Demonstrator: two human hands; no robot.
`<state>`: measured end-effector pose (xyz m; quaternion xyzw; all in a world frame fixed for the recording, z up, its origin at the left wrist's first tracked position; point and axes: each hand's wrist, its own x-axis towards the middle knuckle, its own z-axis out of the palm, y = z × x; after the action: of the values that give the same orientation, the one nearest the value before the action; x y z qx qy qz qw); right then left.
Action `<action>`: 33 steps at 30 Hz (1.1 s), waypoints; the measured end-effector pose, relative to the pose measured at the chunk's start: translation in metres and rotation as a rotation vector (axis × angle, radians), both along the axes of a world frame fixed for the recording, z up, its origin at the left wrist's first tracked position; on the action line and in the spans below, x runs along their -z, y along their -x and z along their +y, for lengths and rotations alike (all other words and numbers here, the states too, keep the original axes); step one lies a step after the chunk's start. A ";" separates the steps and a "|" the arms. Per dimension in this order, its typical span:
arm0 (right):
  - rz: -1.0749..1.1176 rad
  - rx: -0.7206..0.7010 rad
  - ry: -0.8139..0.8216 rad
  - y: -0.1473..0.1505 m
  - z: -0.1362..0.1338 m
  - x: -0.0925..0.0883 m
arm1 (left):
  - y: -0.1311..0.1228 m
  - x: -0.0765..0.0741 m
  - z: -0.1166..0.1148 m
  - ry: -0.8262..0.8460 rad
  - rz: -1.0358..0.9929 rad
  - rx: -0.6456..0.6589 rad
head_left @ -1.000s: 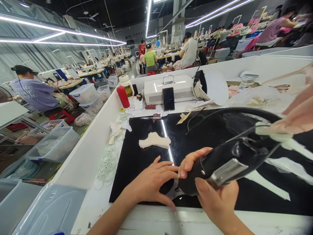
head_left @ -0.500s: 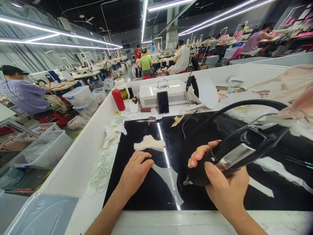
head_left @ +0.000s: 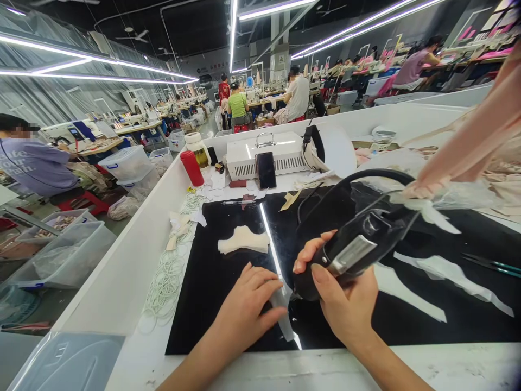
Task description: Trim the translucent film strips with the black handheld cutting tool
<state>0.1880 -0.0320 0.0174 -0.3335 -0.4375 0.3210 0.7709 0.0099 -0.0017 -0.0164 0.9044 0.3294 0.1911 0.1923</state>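
Note:
My right hand [head_left: 345,298] grips a black corded handheld tool [head_left: 345,258] with a silver plate on its side. Its small nose points left and down, close to the right edge of a thin translucent white cut piece [head_left: 285,317]. My left hand [head_left: 252,301] lies over that piece with its fingers stretched out, partly covering it. Both are on a glossy black board [head_left: 203,304]. Beyond my left hand sits a small stack of cream cut pieces [head_left: 244,240]. To the right of the tool lie a white strip [head_left: 411,293] and a crumpled white strip [head_left: 456,277].
A pink cloth strip [head_left: 468,146] hangs down to the tool's rear end. Green-handled tweezers [head_left: 492,264] lie at right. Pale cord loops [head_left: 166,282] pile along the left wall. At the back stand a white vented box [head_left: 244,157], a phone [head_left: 266,169] and a red bottle [head_left: 191,168].
My left hand has moved right, from the white piece's upper left end onto its middle. My right hand and the tool have shifted left, uncovering more of the white strip at right.

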 end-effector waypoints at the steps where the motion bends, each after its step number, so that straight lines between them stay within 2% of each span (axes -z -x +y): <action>1: -0.002 0.005 0.004 0.000 0.001 0.001 | -0.003 0.000 -0.003 0.040 0.018 0.011; 7: 0.013 -0.003 0.014 0.002 0.002 0.005 | -0.007 0.006 -0.008 0.145 0.081 0.052; 12: 0.000 0.017 0.018 0.002 0.000 0.004 | -0.003 0.007 -0.007 0.161 0.093 0.071; 20: 0.026 -0.048 0.028 0.002 -0.008 0.007 | 0.000 0.007 -0.010 0.171 0.094 0.075; 33: -0.003 -0.055 0.026 0.006 -0.012 0.008 | 0.002 0.008 -0.009 0.185 0.104 0.082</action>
<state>0.1825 -0.0437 0.0099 -0.3318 -0.4434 0.3473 0.7568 0.0076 -0.0103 -0.0242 0.9043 0.3179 0.1044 0.2651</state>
